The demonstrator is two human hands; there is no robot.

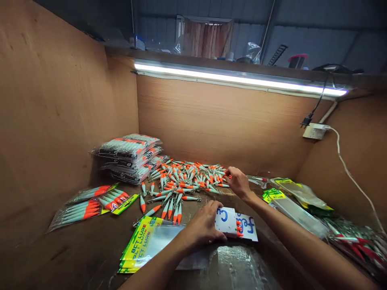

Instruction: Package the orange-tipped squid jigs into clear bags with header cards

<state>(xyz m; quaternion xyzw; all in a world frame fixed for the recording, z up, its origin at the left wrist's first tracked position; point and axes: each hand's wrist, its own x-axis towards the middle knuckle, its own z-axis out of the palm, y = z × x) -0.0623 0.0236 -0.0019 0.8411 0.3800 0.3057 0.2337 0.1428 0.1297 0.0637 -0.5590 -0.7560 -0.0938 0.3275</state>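
Gripping the white card (232,220) between thumb and fingers, the left hand (207,225) covers its nine-o'clock end; the long axis points toward three; at one o'clock, the right hand (238,183) bunches its fingers against lures (191,176), pinch unclear.

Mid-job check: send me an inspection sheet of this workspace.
Surface: dark tabletop, in use.
Job's things: loose orange-and-white lures piled toward the back; BCT LURE bags in front; white card with blue writing.
Clutter: stacked packs left; clear packaging right.
Hands: left hand grips white card; right hand at the lures' right edge, hold unclear.
Cables: black plug dangling; white cable from socket.
Surroundings: wooden panels; tube light lit.
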